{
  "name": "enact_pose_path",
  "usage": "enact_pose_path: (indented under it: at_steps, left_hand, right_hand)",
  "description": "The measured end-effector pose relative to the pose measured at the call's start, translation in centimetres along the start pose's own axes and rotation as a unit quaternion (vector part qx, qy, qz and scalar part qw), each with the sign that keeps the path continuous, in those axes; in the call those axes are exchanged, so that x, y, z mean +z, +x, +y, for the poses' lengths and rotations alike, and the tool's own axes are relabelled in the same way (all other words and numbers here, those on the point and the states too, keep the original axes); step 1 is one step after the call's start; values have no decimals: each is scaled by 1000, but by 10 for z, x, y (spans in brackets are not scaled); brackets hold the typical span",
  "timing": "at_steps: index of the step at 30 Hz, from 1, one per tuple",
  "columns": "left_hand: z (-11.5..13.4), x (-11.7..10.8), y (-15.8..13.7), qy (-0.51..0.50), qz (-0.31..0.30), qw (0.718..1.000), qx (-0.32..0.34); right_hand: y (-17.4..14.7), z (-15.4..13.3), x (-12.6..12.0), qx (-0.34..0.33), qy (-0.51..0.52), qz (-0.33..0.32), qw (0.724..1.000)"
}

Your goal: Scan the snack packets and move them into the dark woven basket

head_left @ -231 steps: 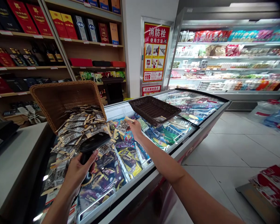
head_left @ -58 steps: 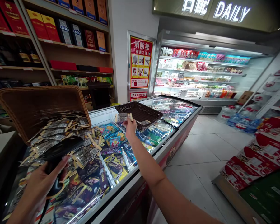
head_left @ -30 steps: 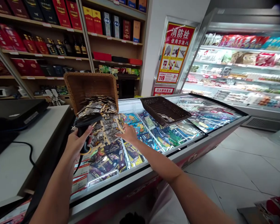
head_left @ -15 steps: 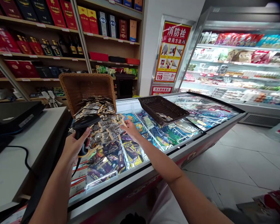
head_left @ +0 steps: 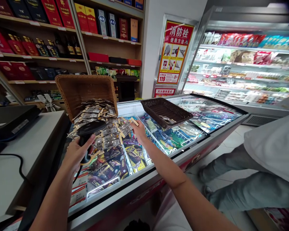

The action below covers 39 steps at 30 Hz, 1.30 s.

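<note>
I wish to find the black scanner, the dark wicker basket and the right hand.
Black scanner (head_left: 90, 128): head view, on its upper casing.
Dark wicker basket (head_left: 162, 111): head view, on its bare inner floor.
Right hand (head_left: 139, 131): head view, mid-hand.

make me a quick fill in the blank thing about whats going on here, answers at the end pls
The right hand holds a packet, while the ____ hand grips the black scanner. The dark brown basket holds ____ packets than the light brown basket. In the picture, the dark brown basket is to the ____ of the light brown one. The large number on the red poster is ____.

Missing words: left; fewer; right; 119
</note>
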<state>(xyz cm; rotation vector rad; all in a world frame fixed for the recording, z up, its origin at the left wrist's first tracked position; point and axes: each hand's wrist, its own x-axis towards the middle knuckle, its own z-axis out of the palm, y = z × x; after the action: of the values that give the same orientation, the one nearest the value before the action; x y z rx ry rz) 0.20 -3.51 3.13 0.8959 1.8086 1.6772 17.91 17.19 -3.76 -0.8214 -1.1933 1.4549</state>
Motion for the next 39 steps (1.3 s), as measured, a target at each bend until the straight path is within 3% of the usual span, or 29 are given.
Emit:
enact_pose_path:
  at_steps: [7,18,27,35,39]
  left_hand:
    - [-10,-2,4,7,-19,1000,11]
    - [-5,-4,-2,51,-112,992,-16]
    - [9,6,-21,29,-92,995,-2]
    - [9,7,-18,74,-141,987,-32]
    - [7,9,-21,61,-130,989,-26]
  right_hand:
    - [2,-3,0,-1,12,31,999]
    - [8,-11,-10,0,7,46,999]
    - [8,-15,-12,-4,23,67,997]
    - [7,-20,-15,7,22,66,998]
    - [8,-21,-17,11,16,60,998]
